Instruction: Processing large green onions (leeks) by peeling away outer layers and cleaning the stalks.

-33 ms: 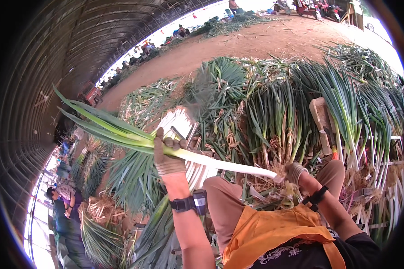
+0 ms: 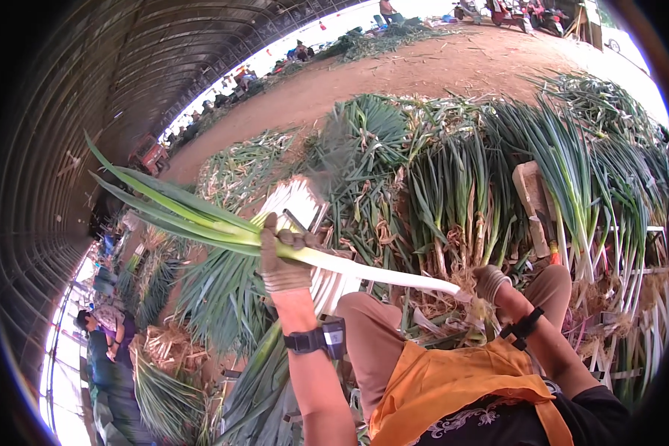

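My left hand [image 2: 284,253], in a brown glove, is closed around a long green onion [image 2: 372,273] where its white stalk turns into green leaves. The leaves spread to the upper left, and the white stalk slants down to the right across my lap. Its root end lies beside my right hand [image 2: 492,284], also gloved. The right hand's fingers are curled by the roots and partly hidden, so whatever they hold is not visible. Behind my left hand is a row of peeled white stalks [image 2: 334,286].
Unpeeled green onions [image 2: 453,201] lie in front of me, with a wooden board [image 2: 531,201] among them. More bunches [image 2: 171,394] lie at the left, near a seated person [image 2: 110,327]. Beyond is bare earth [image 2: 438,67]. Motorbikes [image 2: 509,13] stand far off.
My left hand and the green onion have shifted slightly to the right and down. My right hand has moved up a little, leaving more of the roots in sight.
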